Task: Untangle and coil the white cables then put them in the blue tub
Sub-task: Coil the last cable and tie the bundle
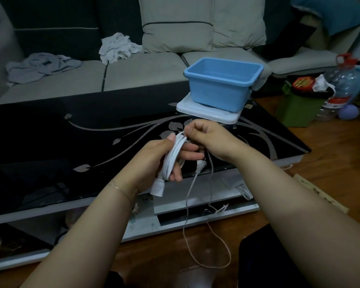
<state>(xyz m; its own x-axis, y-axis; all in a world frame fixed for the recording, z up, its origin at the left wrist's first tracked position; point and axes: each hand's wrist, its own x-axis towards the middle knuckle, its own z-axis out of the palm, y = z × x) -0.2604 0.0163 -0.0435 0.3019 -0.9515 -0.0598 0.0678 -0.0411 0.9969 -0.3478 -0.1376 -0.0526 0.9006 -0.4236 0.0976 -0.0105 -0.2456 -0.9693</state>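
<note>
The left hand (pixel 162 156) holds the white cable (pixel 172 157) coiled around its fingers; the right hand (pixel 204 135) pinches the top loop. The slack tail may snag. The blue tub (pixel 220 90) waits at one o'clock on the bench (pixel 50 146).

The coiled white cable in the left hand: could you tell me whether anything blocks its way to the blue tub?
Nothing visible does. The white cable faces only bare black tabletop before the open, empty blue tub.

Dim, bluish indoor light with soft shadows, faint reflections on the glossy black table (pixel 50 142) toward nine o'clock, and wide-angle bending with softness toward the edges.
</note>
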